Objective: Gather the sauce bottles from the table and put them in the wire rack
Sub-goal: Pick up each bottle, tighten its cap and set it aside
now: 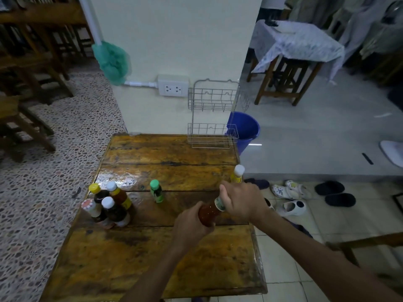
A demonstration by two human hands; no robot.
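Both hands hold one red sauce bottle (209, 212), tilted over the middle of the wooden table (152, 258). My left hand (189, 225) grips its lower body; my right hand (242, 200) wraps its neck and top. Several bottles with yellow, white and red caps cluster (109, 203) at the table's left edge. A small green-capped bottle (156, 191) stands alone in the middle. A yellow bottle with a white cap (237, 174) stands at the right edge, just beyond my right hand. The two-tier wire rack (212, 114) hangs on the white pillar past the table's far right corner, with nothing in it.
A blue bucket (246, 129) sits on the floor behind the rack. A wall socket (173, 86) is left of the rack. Shoes and slippers (290, 199) lie on the tiles right of the table. Wooden chairs (26, 118) stand at the left.
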